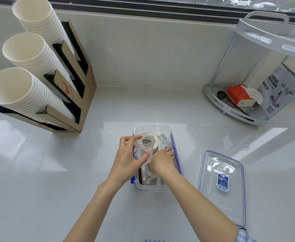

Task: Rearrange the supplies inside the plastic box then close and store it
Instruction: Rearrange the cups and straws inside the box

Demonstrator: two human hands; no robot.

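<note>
A clear plastic box (158, 186) with blue side latches is set on the pale grey table (160, 105), near its front edge and directly before the person. The box is open. Inside it, white supplies (160, 139) are seen: a white roll-shaped item at the far end and white plastic pieces along the bottom, too jumbled to name singly.

A small clear jar (143, 149) with a threaded rim and no cap is held upright over the left side of the box. It is gripped by the left hand (127, 161), whose thumb and fingers are curled round its wall. The right hand (162, 160) is lowered into the box just beside the jar, palm down, with fingers laid flat on the contents; its grip is open and nothing is held.

The box's clear lid (221, 187), edged in blue and bearing a blue label, is laid flat on the table just right of the box, apart from it.

At the far left, three slanted stacks of white paper cups (26, 55) are kept in a brown cardboard holder (85, 102). At the far right, a white corner rack (234, 109) carries an orange tissue pack (237, 96) and a printed carton (281, 88). A window (213, 2) runs along the top.
</note>
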